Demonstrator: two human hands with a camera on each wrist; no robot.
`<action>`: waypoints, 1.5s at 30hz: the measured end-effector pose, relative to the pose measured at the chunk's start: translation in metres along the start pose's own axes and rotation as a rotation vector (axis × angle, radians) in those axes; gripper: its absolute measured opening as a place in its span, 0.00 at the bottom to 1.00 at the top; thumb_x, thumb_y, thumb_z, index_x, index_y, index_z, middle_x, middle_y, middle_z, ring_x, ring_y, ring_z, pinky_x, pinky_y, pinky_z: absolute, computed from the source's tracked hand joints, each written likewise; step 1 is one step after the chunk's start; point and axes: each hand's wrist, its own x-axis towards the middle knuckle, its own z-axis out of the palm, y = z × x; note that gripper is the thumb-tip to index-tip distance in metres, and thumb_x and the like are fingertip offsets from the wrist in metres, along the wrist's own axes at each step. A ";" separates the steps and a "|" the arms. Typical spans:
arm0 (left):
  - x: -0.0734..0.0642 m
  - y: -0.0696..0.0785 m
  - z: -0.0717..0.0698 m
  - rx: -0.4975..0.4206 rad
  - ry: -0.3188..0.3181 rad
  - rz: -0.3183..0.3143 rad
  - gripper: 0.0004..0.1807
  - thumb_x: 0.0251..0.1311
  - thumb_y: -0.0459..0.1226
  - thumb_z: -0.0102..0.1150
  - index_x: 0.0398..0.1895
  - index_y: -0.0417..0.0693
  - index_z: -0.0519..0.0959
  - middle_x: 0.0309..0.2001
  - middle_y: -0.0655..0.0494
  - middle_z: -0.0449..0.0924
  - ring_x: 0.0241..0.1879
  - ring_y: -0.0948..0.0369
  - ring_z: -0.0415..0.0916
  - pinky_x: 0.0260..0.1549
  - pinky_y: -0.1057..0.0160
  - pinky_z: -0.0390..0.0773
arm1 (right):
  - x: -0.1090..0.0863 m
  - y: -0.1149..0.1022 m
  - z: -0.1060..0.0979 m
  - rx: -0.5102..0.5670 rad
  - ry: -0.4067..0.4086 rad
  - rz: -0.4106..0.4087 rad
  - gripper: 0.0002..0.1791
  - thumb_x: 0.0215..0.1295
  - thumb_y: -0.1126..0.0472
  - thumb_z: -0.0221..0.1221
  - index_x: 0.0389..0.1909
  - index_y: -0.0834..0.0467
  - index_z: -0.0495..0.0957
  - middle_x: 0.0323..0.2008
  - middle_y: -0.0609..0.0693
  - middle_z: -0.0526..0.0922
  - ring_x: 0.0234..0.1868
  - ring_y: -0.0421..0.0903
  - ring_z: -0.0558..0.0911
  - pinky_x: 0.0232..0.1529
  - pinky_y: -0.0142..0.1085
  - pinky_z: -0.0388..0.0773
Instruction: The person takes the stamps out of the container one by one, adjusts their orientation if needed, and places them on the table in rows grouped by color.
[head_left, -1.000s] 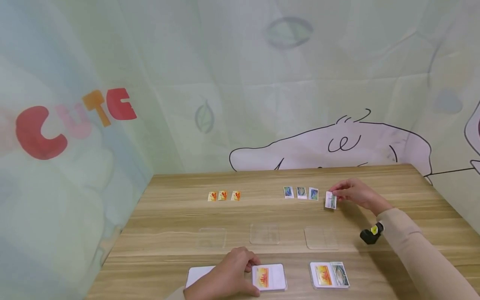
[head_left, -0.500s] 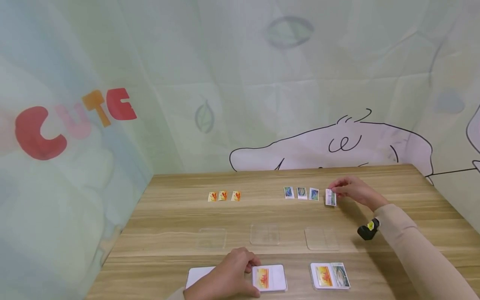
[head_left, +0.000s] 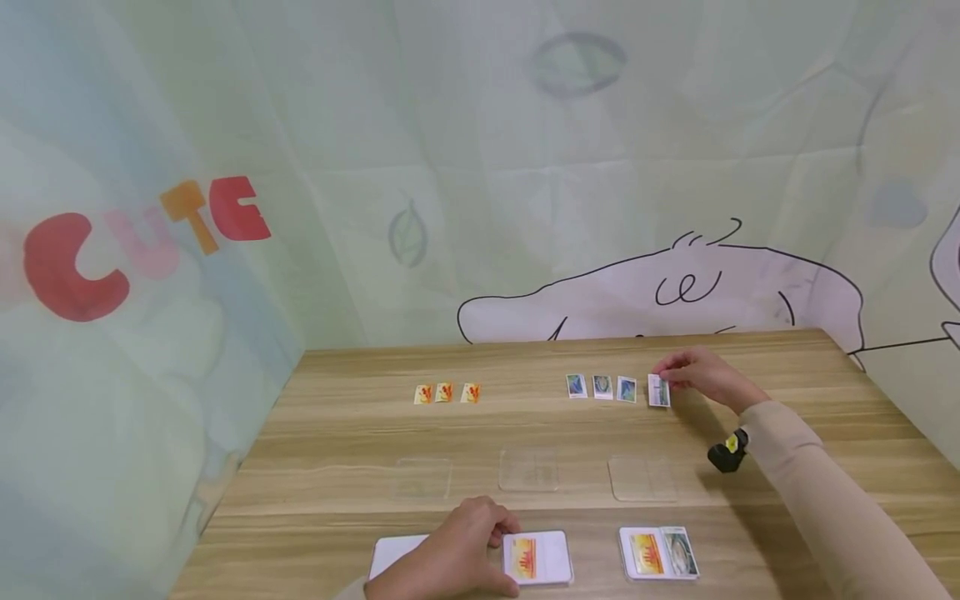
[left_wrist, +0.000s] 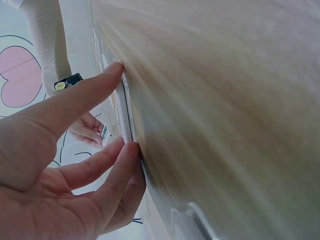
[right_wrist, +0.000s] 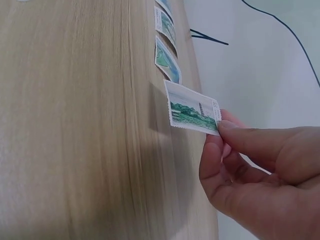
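Note:
My right hand [head_left: 703, 377] pinches a perforated postage stamp [right_wrist: 192, 110], printed with a green shore and a tower, by one end between thumb and fingers. The stamp is tilted just above the table, at the right end of a row of blue-green stamps [head_left: 602, 387]. At the front, my left hand [head_left: 461, 546] holds the left side of a flat clear-edged stamp case [head_left: 555, 557], thumb at the near corner and fingers at the far one. Inside that case an orange stamp [head_left: 523, 558] lies on white backing. The left wrist view shows the fingertips on the case's edge.
Another case [head_left: 660, 552] with an orange and a grey-green stamp lies at front right. A white case [head_left: 393, 550] is partly hidden by my left hand. Clear lids [head_left: 529, 470] form a middle row. Orange stamps [head_left: 444, 392] lie back left, near the fabric backdrop [head_left: 360, 233].
The right hand has shifted slightly toward the back and left with the stamp, nearer the row's line. The left hand keeps its place on the case.

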 end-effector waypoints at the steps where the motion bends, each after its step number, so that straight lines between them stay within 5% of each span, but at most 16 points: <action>1: 0.000 0.000 0.000 0.000 0.002 0.001 0.27 0.35 0.39 0.85 0.42 0.42 0.83 0.32 0.67 0.71 0.32 0.72 0.66 0.33 0.72 0.73 | 0.001 0.000 0.000 -0.001 0.001 0.002 0.12 0.72 0.71 0.54 0.50 0.76 0.75 0.44 0.57 0.79 0.39 0.46 0.75 0.40 0.34 0.78; 45: 0.000 -0.001 0.001 0.012 0.017 0.023 0.26 0.34 0.39 0.86 0.40 0.43 0.84 0.31 0.68 0.71 0.32 0.72 0.65 0.33 0.72 0.72 | 0.018 0.008 0.010 -0.170 0.097 -0.078 0.07 0.63 0.77 0.58 0.41 0.75 0.81 0.38 0.61 0.83 0.36 0.46 0.75 0.33 0.33 0.77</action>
